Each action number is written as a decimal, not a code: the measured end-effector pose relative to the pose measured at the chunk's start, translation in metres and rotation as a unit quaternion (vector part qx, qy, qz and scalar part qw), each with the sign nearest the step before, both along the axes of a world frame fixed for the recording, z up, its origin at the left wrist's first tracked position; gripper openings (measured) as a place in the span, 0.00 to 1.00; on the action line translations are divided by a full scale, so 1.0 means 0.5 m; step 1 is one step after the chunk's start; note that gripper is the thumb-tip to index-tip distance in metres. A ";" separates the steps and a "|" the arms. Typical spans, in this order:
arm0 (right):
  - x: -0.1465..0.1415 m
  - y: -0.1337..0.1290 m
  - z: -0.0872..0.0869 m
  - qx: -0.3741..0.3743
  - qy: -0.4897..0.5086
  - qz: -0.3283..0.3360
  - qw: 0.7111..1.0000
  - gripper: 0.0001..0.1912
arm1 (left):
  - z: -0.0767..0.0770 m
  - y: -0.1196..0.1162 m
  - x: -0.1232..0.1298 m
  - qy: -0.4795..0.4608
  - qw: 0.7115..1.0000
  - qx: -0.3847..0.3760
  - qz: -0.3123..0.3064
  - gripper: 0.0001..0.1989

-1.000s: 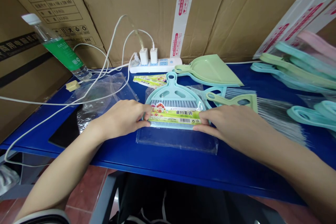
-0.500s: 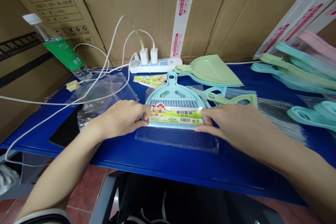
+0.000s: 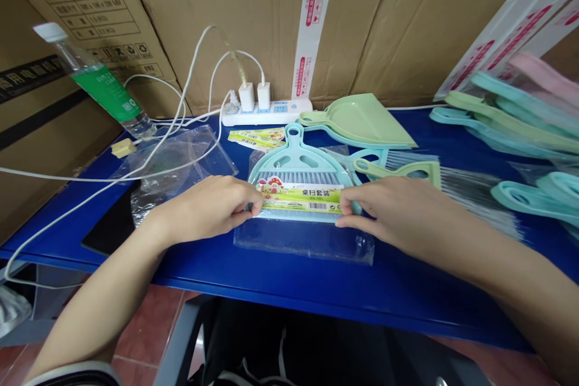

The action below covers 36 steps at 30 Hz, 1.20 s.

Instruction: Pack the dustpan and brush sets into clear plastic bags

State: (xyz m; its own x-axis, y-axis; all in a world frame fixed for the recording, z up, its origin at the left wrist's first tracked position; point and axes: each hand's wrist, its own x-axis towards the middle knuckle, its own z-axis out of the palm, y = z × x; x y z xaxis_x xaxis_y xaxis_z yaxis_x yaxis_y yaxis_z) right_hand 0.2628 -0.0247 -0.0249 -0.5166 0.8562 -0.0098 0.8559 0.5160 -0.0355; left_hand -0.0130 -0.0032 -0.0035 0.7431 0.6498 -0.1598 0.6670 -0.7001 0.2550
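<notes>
A mint-green plastic dustpan [image 3: 296,160] with a grey-bristled brush lies on the blue table, partly within a clear plastic bag [image 3: 303,241]. A yellow-green printed label card [image 3: 301,198] lies across the dustpan's lower part. My left hand [image 3: 208,208] pinches the card's left end between fingers and thumb. My right hand [image 3: 384,211] holds the card's right end the same way. The hands hide the card's two ends and part of the dustpan's rim.
The blue table [image 3: 407,289] holds a power strip [image 3: 266,113] with white chargers and trailing cables, a water bottle [image 3: 102,87], a loose plastic bag [image 3: 176,157], and a green dustpan [image 3: 362,123]. Stacked dustpans [image 3: 511,120] lie at right. Cardboard boxes stand behind.
My right hand has shifted slightly left along the label card, bringing my hands a little closer together. The dustpan and bag have barely moved.
</notes>
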 end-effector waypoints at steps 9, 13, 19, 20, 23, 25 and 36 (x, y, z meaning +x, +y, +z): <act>0.010 -0.001 -0.004 -0.016 0.007 0.013 1.000 0.09 | -0.001 0.002 0.001 0.006 1.000 -0.002 0.011 0.09; 0.012 -0.002 -0.002 -0.014 0.023 0.020 0.999 0.10 | 0.005 0.000 0.000 0.022 0.999 0.001 0.026 0.09; 0.015 -0.004 0.001 -0.035 0.021 0.012 0.999 0.11 | 0.009 -0.001 -0.003 0.015 0.999 -0.005 0.034 0.08; 0.016 -0.004 0.001 -0.038 0.022 0.014 0.999 0.11 | 0.010 0.000 -0.003 0.014 0.999 -0.005 0.034 0.08; 0.016 -0.006 0.003 -0.046 0.016 0.008 0.999 0.13 | 0.012 0.000 -0.004 0.018 0.999 -0.005 0.035 0.08; 0.017 -0.007 0.003 -0.051 0.018 0.011 0.998 0.13 | 0.014 0.000 -0.005 0.022 0.999 -0.008 0.035 0.09; 0.030 -0.013 -0.001 -0.060 0.048 0.033 0.996 0.12 | 0.018 0.001 -0.011 0.021 1.000 -0.007 -0.022 0.10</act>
